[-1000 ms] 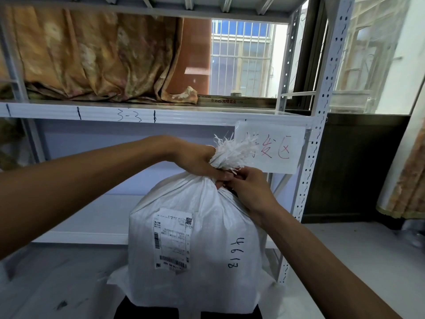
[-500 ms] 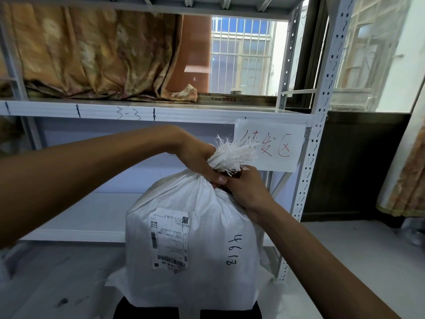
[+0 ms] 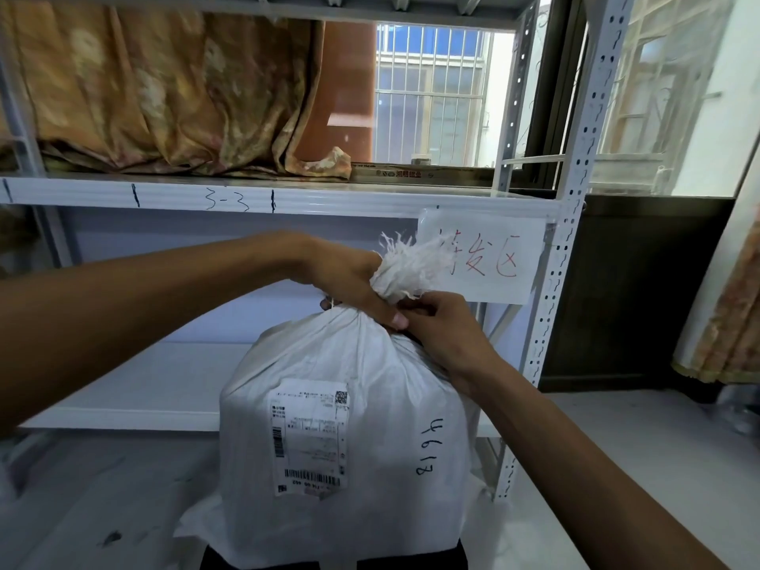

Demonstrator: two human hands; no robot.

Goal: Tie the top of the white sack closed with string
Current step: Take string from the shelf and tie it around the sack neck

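While our two hands stayed on the task as they had half a second before, little changed: the white woven plastic sack [image 3: 386,405] had barely shifted, and both grips sat at the same spot on its neck. Closest to us the sack stood upright, its printed shipping label [image 3: 308,438] facing us beside a handwritten number. Above the bulging body the cloth was gathered into a narrow neck. Our left hand [image 3: 349,281] came in from the left and clenched round that neck, thumb down the near side, with the frayed white top [image 3: 411,267] bursting out just beyond the fist. Our right hand [image 3: 448,331] met it from the right, touching the left thumb, its fingertips curled in and pinching the gathered cloth just under the tuft; whether string ran between those fingertips we could not tell. A short bit of pale string [image 3: 327,303] showed at the neck under the left hand. So the sack hung below both hands, its top above them. Behind stood a white metal shelf rack [image 3: 288,197] with a white paper sign [image 3: 493,261] taped to its edge, then a crumpled tan patterned cloth [image 3: 164,96] and a barred window [image 3: 427,92].
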